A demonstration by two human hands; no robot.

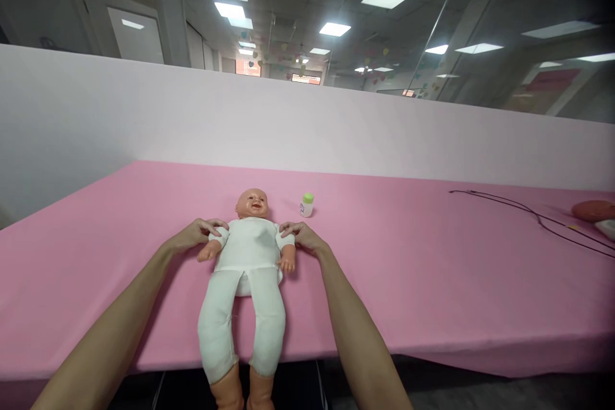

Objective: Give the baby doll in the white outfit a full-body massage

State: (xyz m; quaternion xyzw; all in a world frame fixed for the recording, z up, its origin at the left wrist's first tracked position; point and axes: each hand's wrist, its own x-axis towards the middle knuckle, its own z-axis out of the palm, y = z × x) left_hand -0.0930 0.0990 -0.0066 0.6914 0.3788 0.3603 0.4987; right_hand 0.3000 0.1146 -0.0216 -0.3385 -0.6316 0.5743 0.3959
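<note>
The left hand [200, 232] and right hand [306, 237] are apart, one at each side of the baby doll [247, 245], wrists bent inward and fingers curled on its white sleeves [285, 239]; how firmly they grip cannot be told. Both forearms [125, 311] slope in across the near edge of the pink-covered table [408, 275]. A small green-capped bottle [306, 207] stands upright toward the far edge, just beyond the right hand; its contents are unclear. The doll lies face up between the hands, head toward the far edge, feet past the near edge.
</note>
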